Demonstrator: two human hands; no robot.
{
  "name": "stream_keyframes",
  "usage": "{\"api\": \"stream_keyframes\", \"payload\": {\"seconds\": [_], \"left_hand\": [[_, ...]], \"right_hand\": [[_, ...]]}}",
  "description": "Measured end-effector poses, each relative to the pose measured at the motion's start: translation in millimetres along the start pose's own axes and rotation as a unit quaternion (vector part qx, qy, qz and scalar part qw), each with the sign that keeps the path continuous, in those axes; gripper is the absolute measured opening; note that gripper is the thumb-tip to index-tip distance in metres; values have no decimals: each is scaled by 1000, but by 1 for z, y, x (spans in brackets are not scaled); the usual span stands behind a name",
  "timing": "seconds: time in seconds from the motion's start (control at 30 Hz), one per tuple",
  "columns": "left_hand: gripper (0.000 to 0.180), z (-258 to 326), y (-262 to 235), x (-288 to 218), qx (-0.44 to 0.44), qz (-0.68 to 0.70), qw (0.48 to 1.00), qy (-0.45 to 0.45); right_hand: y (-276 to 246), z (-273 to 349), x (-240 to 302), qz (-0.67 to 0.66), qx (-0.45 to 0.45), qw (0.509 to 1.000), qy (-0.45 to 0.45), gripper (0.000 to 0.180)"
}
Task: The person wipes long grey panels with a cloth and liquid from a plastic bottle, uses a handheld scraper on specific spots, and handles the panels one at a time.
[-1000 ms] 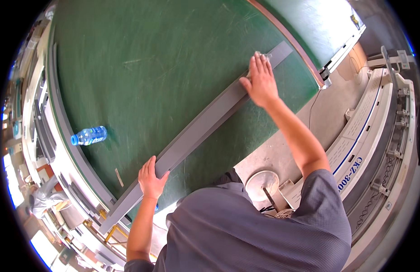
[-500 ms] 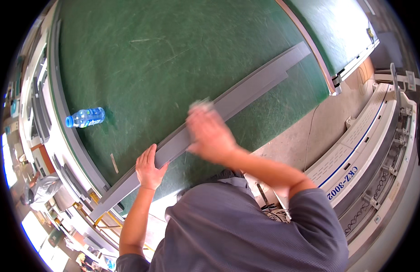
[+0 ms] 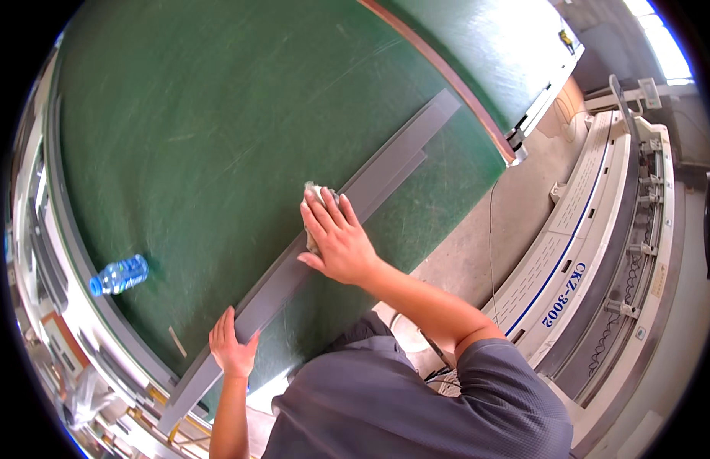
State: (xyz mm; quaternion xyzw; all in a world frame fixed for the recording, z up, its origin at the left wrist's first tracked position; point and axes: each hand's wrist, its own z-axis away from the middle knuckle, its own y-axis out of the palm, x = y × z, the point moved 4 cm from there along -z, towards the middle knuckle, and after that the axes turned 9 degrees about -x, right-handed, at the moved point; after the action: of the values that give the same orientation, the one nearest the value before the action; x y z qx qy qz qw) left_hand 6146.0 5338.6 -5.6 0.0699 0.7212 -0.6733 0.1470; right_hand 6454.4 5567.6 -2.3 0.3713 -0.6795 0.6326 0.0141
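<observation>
A long grey metal profile (image 3: 267, 300) lies diagonally across the green table, its near left end reaching past the table edge. My left hand (image 3: 232, 350) grips it near that end, with the thumb on one side and the fingers over the other. Farther up the profile, my right hand (image 3: 339, 243) presses a crumpled pale rag (image 3: 313, 239) down on it. The right fingers lie stretched over the rag, and part of it sticks out beyond the fingertips and beside the palm.
A blue-capped plastic bottle (image 3: 124, 275) lies on its side at the table's left. Near it is a small pale strip (image 3: 177, 342). The green table (image 3: 209, 138) has a brown edging (image 3: 439, 61) at the far right. A long white machine (image 3: 573, 229) stands to the right.
The whole view has turned and shifted, so the bottle appears lower. My right hand, blurred before, now shows sharply with the rag on the profile. My left hand keeps its grip.
</observation>
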Motion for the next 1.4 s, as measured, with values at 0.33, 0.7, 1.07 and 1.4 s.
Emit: {"api": "stream_keyframes", "payload": {"seconds": [0.33, 0.7, 1.07, 1.4], "left_hand": [[87, 0, 2, -1, 10, -7, 1000, -3], [86, 5, 1, 7, 15, -8, 1000, 1], [87, -2, -4, 1, 23, -5, 1000, 14], [86, -4, -1, 1, 10, 12, 1000, 19]], "right_hand": [[-58, -61, -125, 153, -93, 967, 182, 101], [-62, -68, -149, 155, -106, 964, 188, 102], [-96, -77, -237, 149, -238, 905, 321, 107], [-54, -54, -174, 139, -247, 901, 327, 101]]}}
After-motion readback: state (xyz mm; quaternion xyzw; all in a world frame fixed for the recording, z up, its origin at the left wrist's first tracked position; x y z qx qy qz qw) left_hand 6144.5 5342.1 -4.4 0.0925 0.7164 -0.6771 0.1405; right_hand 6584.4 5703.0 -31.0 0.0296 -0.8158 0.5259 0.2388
